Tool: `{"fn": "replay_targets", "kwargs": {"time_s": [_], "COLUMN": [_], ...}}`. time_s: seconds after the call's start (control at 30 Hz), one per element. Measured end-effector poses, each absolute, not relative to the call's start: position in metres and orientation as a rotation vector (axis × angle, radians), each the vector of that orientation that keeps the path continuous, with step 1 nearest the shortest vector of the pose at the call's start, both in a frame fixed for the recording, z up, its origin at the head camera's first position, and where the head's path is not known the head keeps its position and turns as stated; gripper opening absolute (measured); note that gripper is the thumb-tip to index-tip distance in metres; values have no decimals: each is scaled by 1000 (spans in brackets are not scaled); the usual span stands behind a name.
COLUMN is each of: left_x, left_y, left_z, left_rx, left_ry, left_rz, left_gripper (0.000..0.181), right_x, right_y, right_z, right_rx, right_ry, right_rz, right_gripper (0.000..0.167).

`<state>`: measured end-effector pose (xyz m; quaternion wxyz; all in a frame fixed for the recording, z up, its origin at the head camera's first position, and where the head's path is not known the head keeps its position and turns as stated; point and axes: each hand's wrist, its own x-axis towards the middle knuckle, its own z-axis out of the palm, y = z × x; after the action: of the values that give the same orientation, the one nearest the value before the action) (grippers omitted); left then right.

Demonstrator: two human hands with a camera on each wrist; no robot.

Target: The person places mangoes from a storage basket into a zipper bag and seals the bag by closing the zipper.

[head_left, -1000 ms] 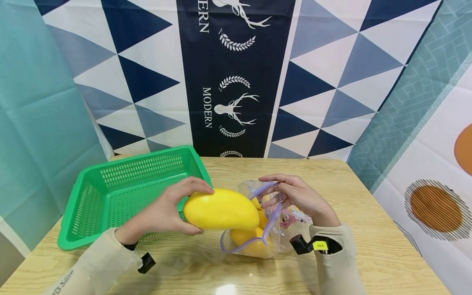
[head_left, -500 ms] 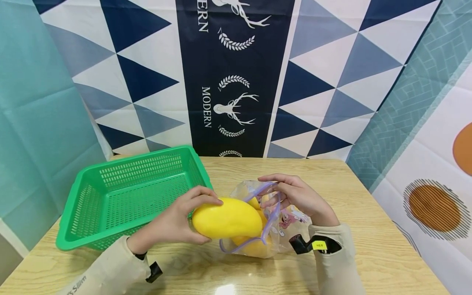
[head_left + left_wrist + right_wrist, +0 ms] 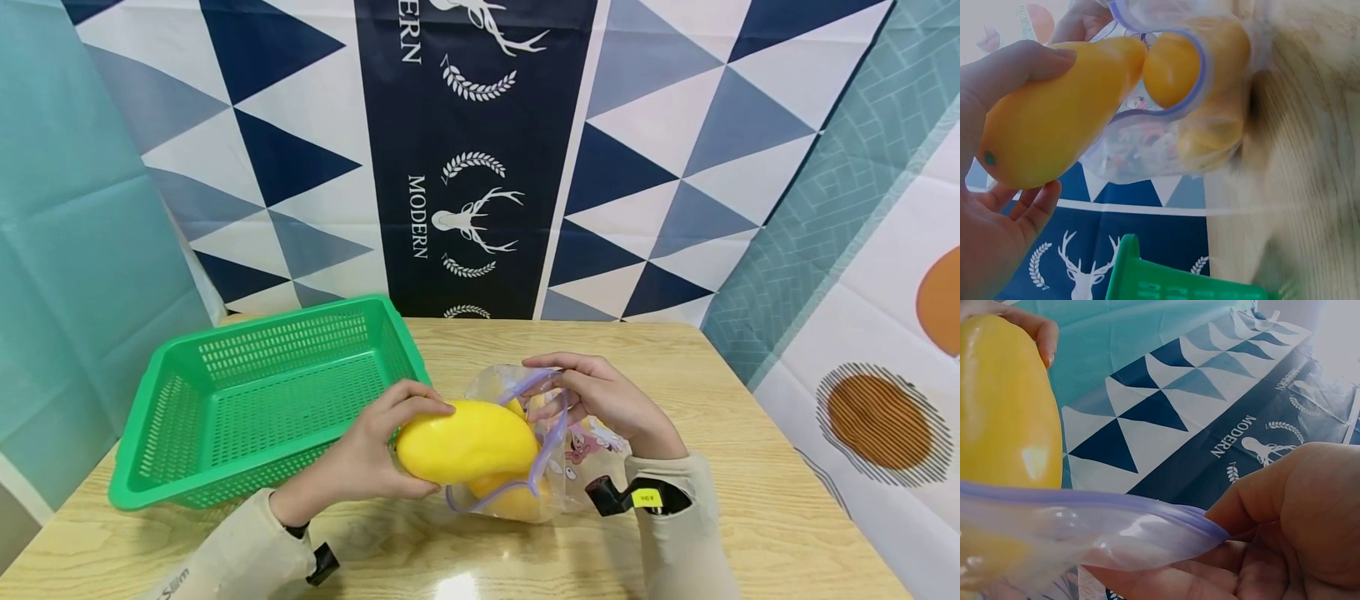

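Observation:
My left hand (image 3: 375, 454) grips a large yellow toy mango (image 3: 468, 442) by its rounded end, thumb on one side and fingers on the other. A small green spot marks that end in the left wrist view. The mango's far tip is at the mouth of a clear zip bag (image 3: 1141, 153) with a purple seal. Inside the bag lie more yellow-orange fruits (image 3: 1172, 72), partly hidden by the plastic and the mango. My right hand (image 3: 600, 396) pinches the bag's rim at the seal between thumb and fingers, and the mouth gapes towards the mango.
A green plastic basket (image 3: 292, 333) with perforated walls stands on the left of the wooden table (image 3: 600, 542), close behind my left forearm. Patterned cloth (image 3: 465, 167) hangs along the table's back edge.
My left hand has moved right and slightly down, bringing the mango from in front of the bag to its mouth. My right hand stays at the bag's rim.

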<state>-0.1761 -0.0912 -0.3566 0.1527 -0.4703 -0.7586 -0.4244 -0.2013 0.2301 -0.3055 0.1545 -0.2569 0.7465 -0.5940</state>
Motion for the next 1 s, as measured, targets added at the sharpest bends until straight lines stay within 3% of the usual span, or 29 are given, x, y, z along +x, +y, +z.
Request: {"fn": "replay_targets", "kwargs": {"time_s": [0.53,1.0], "left_x": [-175,-186], "left_y": [-69,-51], "left_z": [-368,-376], "left_rx": [-1196,-1216], "left_ry": [-2183,-2198], "left_rz": [-1229,-1281], "left_gripper": [76,78], "right_x": [-202,-200], "right_y": [232,228], "right_z": [-304,-304], "right_rx": [-731,-717], "right_ry": [2173,2188], "right_rz": [-1727,-1748], "right_gripper": [44,42]}}
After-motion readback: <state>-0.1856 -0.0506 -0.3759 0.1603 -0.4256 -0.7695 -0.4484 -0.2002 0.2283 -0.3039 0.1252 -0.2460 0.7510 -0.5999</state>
